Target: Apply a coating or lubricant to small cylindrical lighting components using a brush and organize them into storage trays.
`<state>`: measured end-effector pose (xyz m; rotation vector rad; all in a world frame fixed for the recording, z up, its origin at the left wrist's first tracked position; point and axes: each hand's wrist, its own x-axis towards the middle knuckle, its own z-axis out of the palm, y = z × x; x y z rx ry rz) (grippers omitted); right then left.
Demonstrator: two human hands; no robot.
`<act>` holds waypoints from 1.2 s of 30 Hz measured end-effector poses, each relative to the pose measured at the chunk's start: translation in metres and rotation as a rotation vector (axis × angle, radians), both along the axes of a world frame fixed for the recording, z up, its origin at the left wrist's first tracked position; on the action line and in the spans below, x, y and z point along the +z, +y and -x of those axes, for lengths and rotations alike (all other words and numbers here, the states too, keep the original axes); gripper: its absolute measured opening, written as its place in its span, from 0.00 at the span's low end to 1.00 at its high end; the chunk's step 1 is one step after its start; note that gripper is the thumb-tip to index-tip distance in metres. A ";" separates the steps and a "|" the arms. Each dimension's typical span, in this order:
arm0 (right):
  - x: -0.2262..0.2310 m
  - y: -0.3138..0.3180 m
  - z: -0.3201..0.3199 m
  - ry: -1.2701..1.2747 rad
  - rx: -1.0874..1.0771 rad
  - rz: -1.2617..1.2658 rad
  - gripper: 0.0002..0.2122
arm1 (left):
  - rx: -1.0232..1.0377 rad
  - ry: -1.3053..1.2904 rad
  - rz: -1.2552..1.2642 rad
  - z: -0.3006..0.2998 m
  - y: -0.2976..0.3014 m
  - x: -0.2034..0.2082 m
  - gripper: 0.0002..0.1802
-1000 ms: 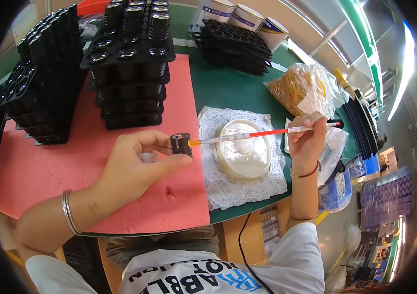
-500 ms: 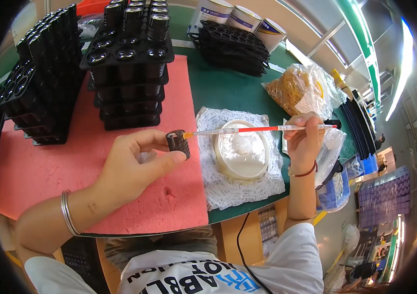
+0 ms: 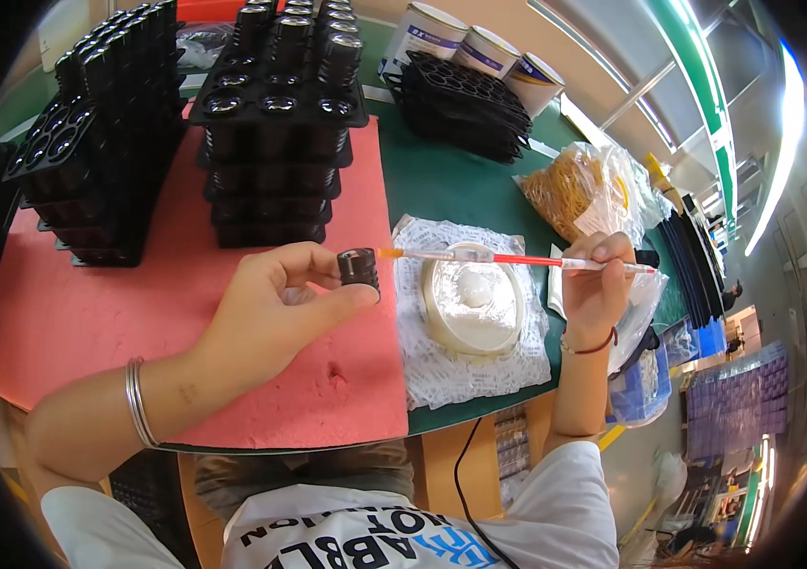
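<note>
Between the thumb and fingers of my left hand (image 3: 275, 299) is a small black ribbed cylinder (image 3: 358, 269), held above the pink mat (image 3: 261, 398). My right hand (image 3: 601, 284) pinches a thin paintbrush (image 3: 522, 260) with a clear and red handle, held almost level. The brush's orange bristles point left and end just short of the cylinder's upper right side, with a narrow gap between. Below the brush, a round cream lid or dish (image 3: 475, 308) with a shiny surface lies on a sheet of printed white paper (image 3: 451, 387).
Two stacks of black trays (image 3: 275, 175) (image 3: 91, 199) filled with shiny black cylinders stand at the left back. Empty-looking black trays (image 3: 460, 104) lie before several cans (image 3: 427, 40). A bag of yellowish bands (image 3: 579, 190) and a blue bin (image 3: 639, 389) are at the right.
The brush tip has come away from the cylinder's top, where it touched before. The cylinder now stands more upright, and both hands appear slightly shifted right.
</note>
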<state>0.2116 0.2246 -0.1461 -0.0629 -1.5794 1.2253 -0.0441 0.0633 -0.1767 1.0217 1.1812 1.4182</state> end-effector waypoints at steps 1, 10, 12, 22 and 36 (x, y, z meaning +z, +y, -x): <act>-0.001 -0.001 0.000 -0.002 0.005 0.000 0.12 | 0.012 0.012 -0.012 0.000 0.000 -0.001 0.09; 0.001 -0.002 0.001 -0.086 -0.012 -0.026 0.10 | -0.005 0.031 0.022 0.002 0.000 0.001 0.10; 0.001 0.000 0.000 -0.100 -0.011 -0.030 0.10 | -0.007 0.005 0.013 0.001 -0.001 0.002 0.10; 0.002 0.002 -0.002 -0.191 -0.029 -0.016 0.10 | -0.046 0.000 -0.020 0.001 -0.002 -0.001 0.12; 0.002 0.006 -0.002 -0.223 -0.084 -0.046 0.08 | -0.071 -0.015 -0.046 0.002 -0.003 0.001 0.14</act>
